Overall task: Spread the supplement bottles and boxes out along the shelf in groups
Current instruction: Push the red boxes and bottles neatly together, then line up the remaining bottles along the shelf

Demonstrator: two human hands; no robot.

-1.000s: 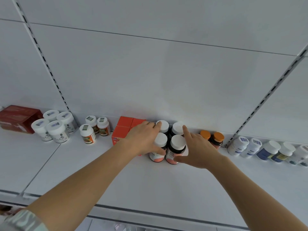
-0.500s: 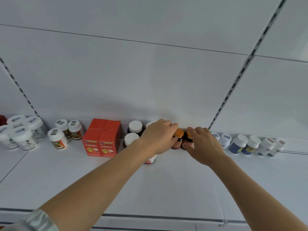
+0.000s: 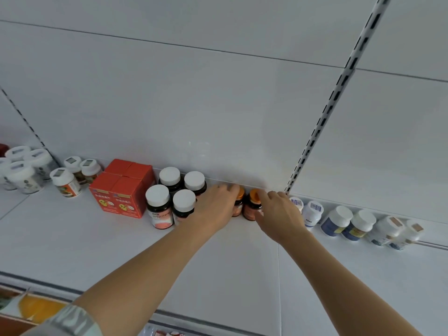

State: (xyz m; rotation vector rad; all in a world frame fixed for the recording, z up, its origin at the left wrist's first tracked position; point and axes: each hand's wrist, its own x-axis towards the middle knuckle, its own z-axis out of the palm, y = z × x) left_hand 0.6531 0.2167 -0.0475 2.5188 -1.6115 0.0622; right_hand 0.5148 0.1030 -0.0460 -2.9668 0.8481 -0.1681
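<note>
Setting: white shelf point(image 3: 230, 275) under a white back panel point(image 3: 194, 105), with a slotted upright point(image 3: 322, 117) running down to the right of the hands.
Left grip: the left hand point(image 3: 213, 209) reaches to the back of the shelf, fingers curled round the left one of two orange-capped bottles point(image 3: 238, 202); most of that bottle is hidden behind the hand.
Right grip: the right hand point(image 3: 278, 214) has its fingers over the cap and its thumb at the side of the right orange-capped bottle point(image 3: 252, 207), so it holds it.
Orange pair: upright, side by side, close against the back panel, just left of the upright.
Just left of the hands: four dark bottles with white caps point(image 3: 174, 197), standing in a tight two-by-two block, the left wrist touching or just beside the nearest one.
Further left: red boxes point(image 3: 121, 190) packed together in a block, then three small white-capped bottles point(image 3: 72, 175), then a cluster of white tubs point(image 3: 21, 170) at the picture's edge.
Right side: a row of white and blue bottles point(image 3: 351, 223) lying tilted along the back panel, the nearest just beside the right hand.
Bottom left corner: a patterned sleeve point(image 3: 70, 321) and something orange below the shelf edge, too blurred to name.
</note>
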